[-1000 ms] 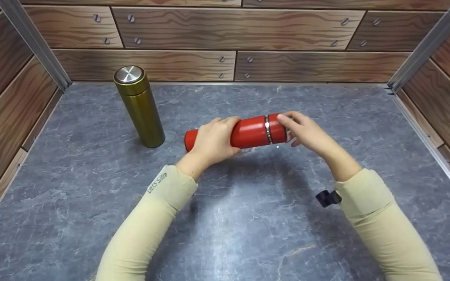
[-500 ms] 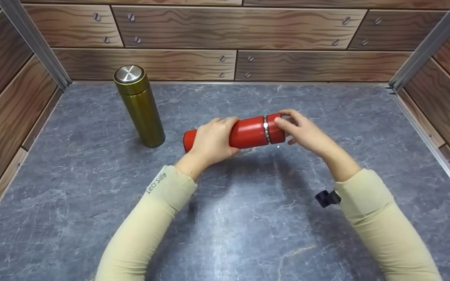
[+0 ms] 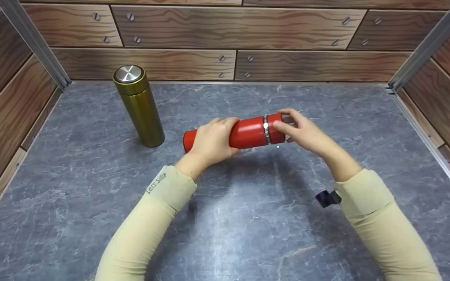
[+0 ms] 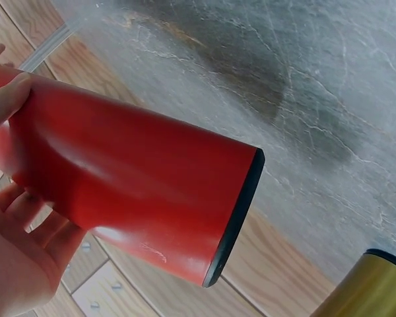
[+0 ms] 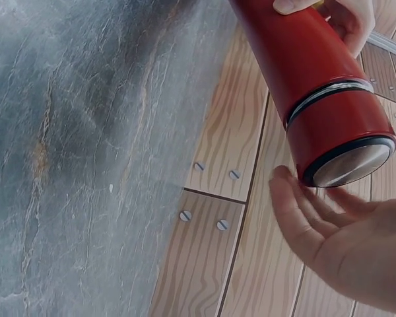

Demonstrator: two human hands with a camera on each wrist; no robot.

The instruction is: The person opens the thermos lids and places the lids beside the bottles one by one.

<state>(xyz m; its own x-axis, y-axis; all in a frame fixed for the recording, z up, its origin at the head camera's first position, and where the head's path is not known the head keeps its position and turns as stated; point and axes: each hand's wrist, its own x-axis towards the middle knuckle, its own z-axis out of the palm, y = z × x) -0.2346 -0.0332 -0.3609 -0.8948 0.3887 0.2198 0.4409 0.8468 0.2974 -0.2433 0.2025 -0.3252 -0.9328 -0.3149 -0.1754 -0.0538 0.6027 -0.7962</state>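
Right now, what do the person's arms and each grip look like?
The long sleeves are pale yellow-green. The left cuff carries dark lettering resembling "Lets Slim"; a small black device juts from the right cuff. Left grip and right grip are bare.

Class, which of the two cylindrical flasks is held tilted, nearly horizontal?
The red cylindrical flask, gripped by the left hand; the shiny olive-gold cylindrical flask stands upright on the grey marbled table.
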